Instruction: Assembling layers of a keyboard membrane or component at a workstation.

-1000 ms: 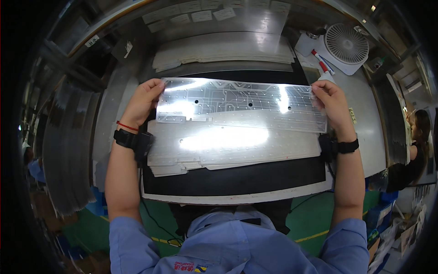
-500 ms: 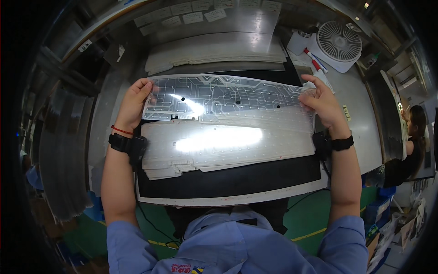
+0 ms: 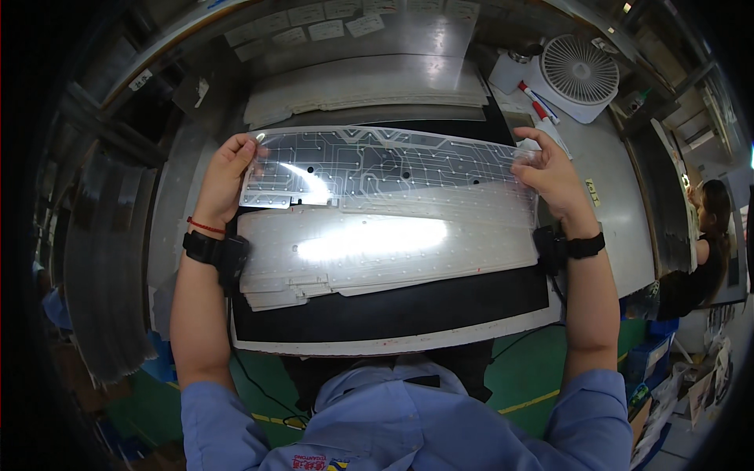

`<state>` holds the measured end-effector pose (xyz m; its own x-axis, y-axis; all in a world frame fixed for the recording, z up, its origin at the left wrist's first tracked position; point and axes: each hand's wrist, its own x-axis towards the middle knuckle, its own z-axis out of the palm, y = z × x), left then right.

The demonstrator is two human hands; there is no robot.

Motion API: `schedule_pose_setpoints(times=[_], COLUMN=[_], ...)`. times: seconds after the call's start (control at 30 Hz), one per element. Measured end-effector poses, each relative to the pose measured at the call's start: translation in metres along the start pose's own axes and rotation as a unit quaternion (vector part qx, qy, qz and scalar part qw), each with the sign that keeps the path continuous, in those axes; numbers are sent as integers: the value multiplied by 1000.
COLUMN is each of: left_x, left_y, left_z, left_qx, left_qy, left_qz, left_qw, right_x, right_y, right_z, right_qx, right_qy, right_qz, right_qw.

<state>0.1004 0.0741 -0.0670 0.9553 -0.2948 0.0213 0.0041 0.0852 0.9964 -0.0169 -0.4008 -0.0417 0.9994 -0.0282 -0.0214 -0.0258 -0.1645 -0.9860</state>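
Observation:
A clear flexible circuit sheet [image 3: 377, 166] with fine silvery traces and several black dots is held up between my hands. My left hand [image 3: 228, 174] pinches its left end between thumb and fingers. At the opposite end my right hand [image 3: 550, 173] grips the edge with thumb and fingertips, the index finger raised. Just below the sheet lies a stack of similar translucent sheets [image 3: 400, 267], notched along its near left edge and bright with glare. The stack rests on a black mat [image 3: 440, 310].
Behind the mat lies another stack of sheets [image 3: 361, 86]. A white fan [image 3: 581, 71] and red marker [image 3: 538, 109] sit at the back right. More sheets [image 3: 110, 267] hang at the left. A co-worker [image 3: 707, 235] sits at the far right.
The whole view has shifted slightly, so everything appears a little further left. My hands keep the circuit sheet in nearly the same pose over the stack.

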Motion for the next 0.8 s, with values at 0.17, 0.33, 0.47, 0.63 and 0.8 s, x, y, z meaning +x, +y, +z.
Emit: schedule_pose_setpoints(times=[0.17, 0.33, 0.47, 0.63, 0.8], left_x=[1, 1, 0, 0, 0], left_y=[-1, 0, 1, 1, 0], left_z=[-3, -4, -1, 0, -1], left_qx=[-6, 9, 10, 9, 9], left_qy=[-2, 5, 7, 2, 1], left_qz=[7, 17, 19, 18, 18], left_qw=[1000, 1000, 1000, 1000, 1000], right_x=[0, 0, -1, 0, 1], right_y=[2, 0, -3, -1, 1], right_z=[2, 1, 2, 1, -1], right_qx=[-33, -30, -17, -1, -6], right_qy=[5, -13, -10, -1, -4], right_qz=[-15, -5, 1, -7, -7], right_qw=[999, 999, 1000, 1000, 1000])
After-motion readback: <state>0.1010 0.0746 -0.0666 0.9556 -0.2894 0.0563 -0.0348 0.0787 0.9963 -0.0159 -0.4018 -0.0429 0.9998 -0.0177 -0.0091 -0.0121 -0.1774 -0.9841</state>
